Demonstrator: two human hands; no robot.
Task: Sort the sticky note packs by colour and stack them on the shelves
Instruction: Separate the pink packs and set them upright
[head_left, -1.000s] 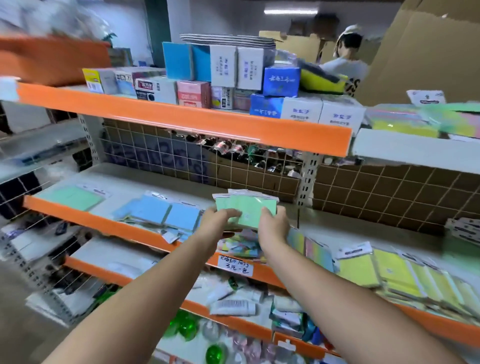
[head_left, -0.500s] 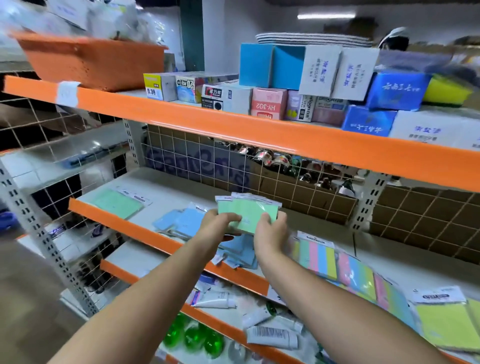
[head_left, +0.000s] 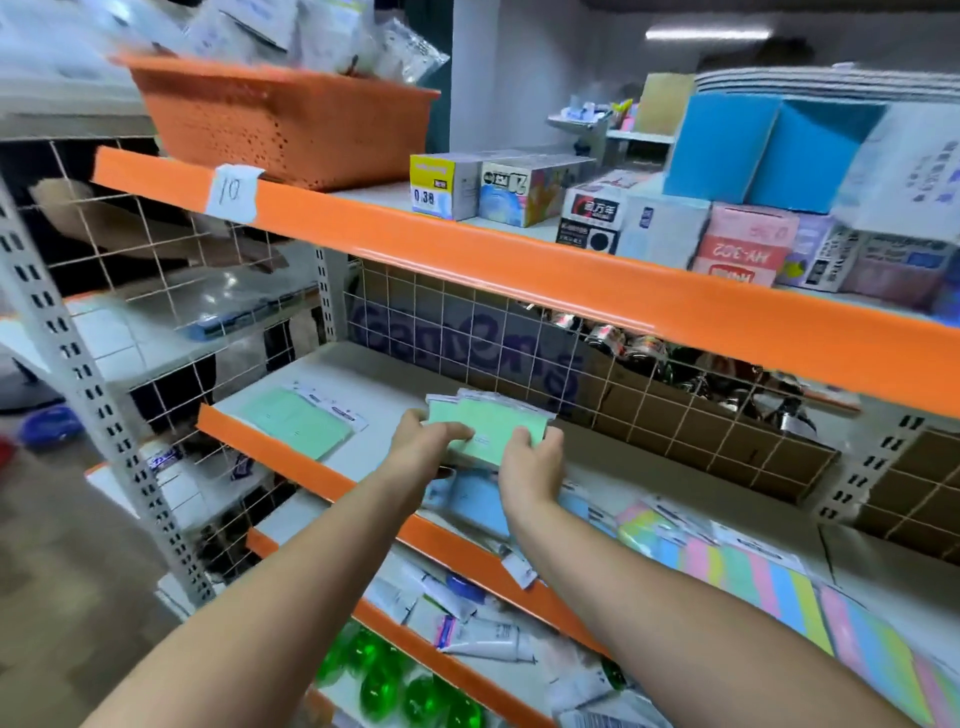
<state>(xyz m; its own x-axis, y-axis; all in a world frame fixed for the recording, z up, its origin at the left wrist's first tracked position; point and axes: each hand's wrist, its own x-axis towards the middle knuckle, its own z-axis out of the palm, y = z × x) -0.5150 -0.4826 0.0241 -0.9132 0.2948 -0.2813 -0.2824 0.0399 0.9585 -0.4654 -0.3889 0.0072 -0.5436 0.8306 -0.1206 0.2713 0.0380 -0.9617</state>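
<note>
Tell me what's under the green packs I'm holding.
Under the green packs, gripped by the left hand and right hand, blue packs lie on the shelf. Hands and packs cover part of them, so their count is unclear.

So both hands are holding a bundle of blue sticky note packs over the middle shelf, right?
Not quite: the head view shows the bundle is green, not blue. The left hand and right hand do both hold it over the middle shelf; the blue packs lie below the hands.
</note>
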